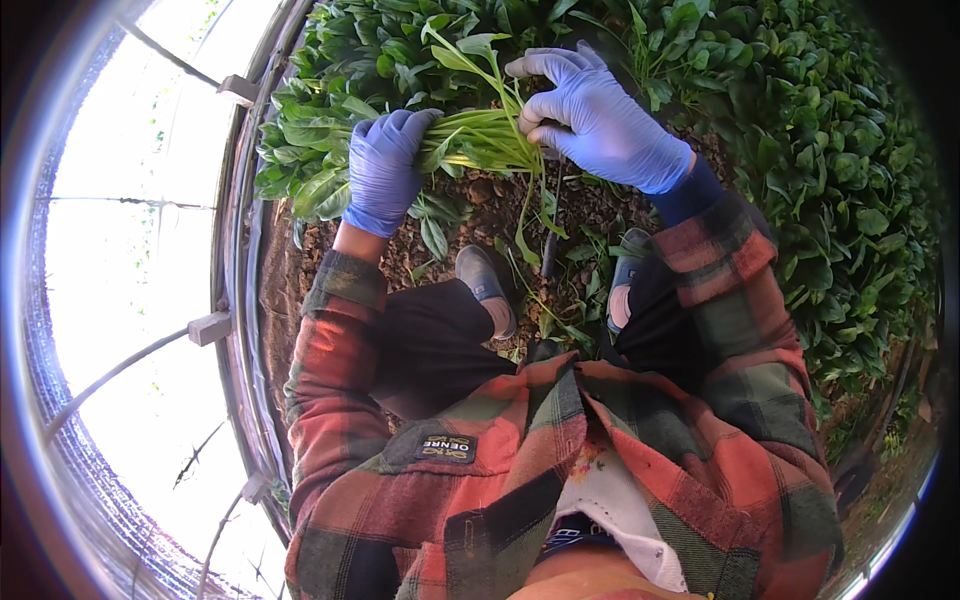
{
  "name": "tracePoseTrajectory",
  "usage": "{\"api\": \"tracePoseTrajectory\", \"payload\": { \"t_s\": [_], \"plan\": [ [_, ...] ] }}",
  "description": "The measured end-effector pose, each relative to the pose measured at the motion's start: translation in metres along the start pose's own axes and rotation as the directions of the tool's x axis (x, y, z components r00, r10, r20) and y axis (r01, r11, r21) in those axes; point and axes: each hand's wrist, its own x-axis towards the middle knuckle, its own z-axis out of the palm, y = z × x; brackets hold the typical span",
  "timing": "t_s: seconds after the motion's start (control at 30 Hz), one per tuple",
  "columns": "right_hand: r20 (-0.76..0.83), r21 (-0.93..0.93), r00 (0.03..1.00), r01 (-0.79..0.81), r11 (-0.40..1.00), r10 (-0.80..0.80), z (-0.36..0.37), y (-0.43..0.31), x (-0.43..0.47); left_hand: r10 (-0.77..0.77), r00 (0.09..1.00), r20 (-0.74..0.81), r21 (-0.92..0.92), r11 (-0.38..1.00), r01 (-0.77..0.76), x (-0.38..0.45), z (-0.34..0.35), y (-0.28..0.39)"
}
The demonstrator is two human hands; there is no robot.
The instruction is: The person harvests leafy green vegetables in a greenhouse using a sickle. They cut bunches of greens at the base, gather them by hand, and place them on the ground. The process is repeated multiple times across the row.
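Observation:
My left hand (387, 169), in a thin blue glove, is closed around a bunch of leafy greens (480, 139), which look like spinach. The bunch lies sideways, leaves to the left and pale stems to the right. At the stem end, my right hand (600, 112), gloved alike, pinches a loose stem (491, 75) between thumb and fingers. That stem stands across the bunch, its leaves pointing up and to the left. A few thin leaves (527, 232) hang below the stem ends.
Dense leafy plants (847, 172) grow ahead and to the right. Brown soil (480, 195) with scattered leaves lies around my two shoes (480, 274). Along the left run a greenhouse wall's plastic-covered edge (247, 225), blocks (210, 328) and curved rods (124, 375).

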Motion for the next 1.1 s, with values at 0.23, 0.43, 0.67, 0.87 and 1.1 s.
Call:
{"api": "tracePoseTrajectory", "payload": {
  "t_s": [0.23, 0.43, 0.67, 0.87, 1.1],
  "plan": [
    [0.120, -0.031, 0.991, -0.053, 0.998, 0.057, 0.008, -0.006, 0.001, -0.019, 0.999, 0.035, -0.032, 0.999, 0.020, -0.002, 0.003, 0.001],
    [-0.065, 0.332, 0.963, -0.226, 0.916, 0.262, -0.022, 0.012, -0.002, -0.030, 0.999, -0.020, 0.006, 1.000, 0.030, -0.001, -0.002, -0.004],
    [-0.023, 0.225, 0.946, -0.311, 0.923, 0.324, -0.012, 0.004, -0.002, -0.023, 1.000, -0.006, 0.031, 0.999, 0.023, 0.001, -0.003, -0.002],
    [-0.061, 0.087, 0.972, -0.220, 0.972, 0.226, 0.005, -0.004, -0.001, -0.017, 1.000, -0.011, 0.014, 1.000, 0.017, 0.002, -0.004, 0.000],
    [-0.255, 0.358, 0.961, -0.011, 0.934, 0.109, 0.020, 0.011, 0.010, 0.058, 0.998, 0.022, -0.034, 0.998, -0.058, 0.004, -0.005, 0.007]
  ]
}}
